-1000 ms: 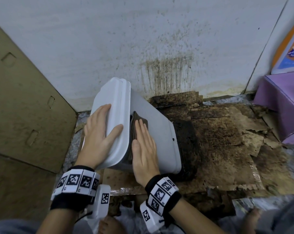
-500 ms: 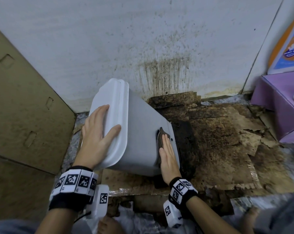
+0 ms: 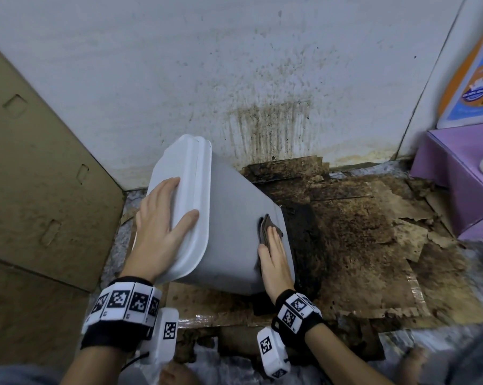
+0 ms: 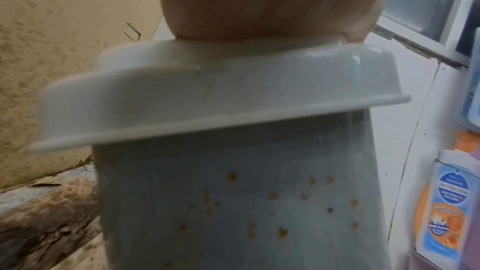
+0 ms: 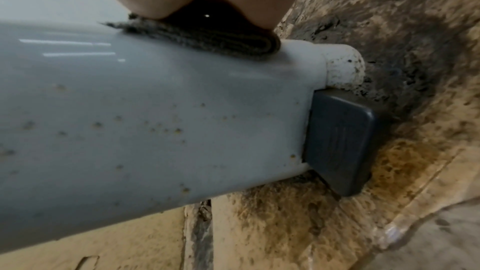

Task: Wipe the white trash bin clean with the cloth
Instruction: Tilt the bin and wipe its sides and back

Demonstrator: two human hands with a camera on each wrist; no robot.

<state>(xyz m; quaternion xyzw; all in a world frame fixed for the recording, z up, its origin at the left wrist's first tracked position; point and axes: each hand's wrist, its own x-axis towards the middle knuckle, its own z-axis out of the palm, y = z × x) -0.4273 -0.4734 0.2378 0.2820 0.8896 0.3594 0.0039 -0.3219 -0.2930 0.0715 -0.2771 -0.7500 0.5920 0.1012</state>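
Observation:
The white trash bin [image 3: 229,232] leans tilted to the left on the dirty floor, its lid [image 3: 184,195] toward the left. My left hand [image 3: 159,229] lies flat on the lid with fingers spread, steadying it. My right hand [image 3: 275,254] presses a folded brown cloth [image 3: 266,229] flat against the bin's side near its base. In the right wrist view the cloth [image 5: 207,42] sits under my palm at the bin's bottom edge, above the dark foot pedal [image 5: 340,141]. Brown spots dot the bin's front face [image 4: 259,213].
Stained, torn cardboard [image 3: 373,245] covers the floor right of the bin. A splattered white wall [image 3: 262,79] stands behind. A cardboard sheet [image 3: 40,176] leans at the left. A purple box [image 3: 457,173] sits at the right, beside a printed pack [image 3: 470,79].
My right hand has slid the cloth down the bin's side from just under the lid to near the base. The left hand has stayed on the lid.

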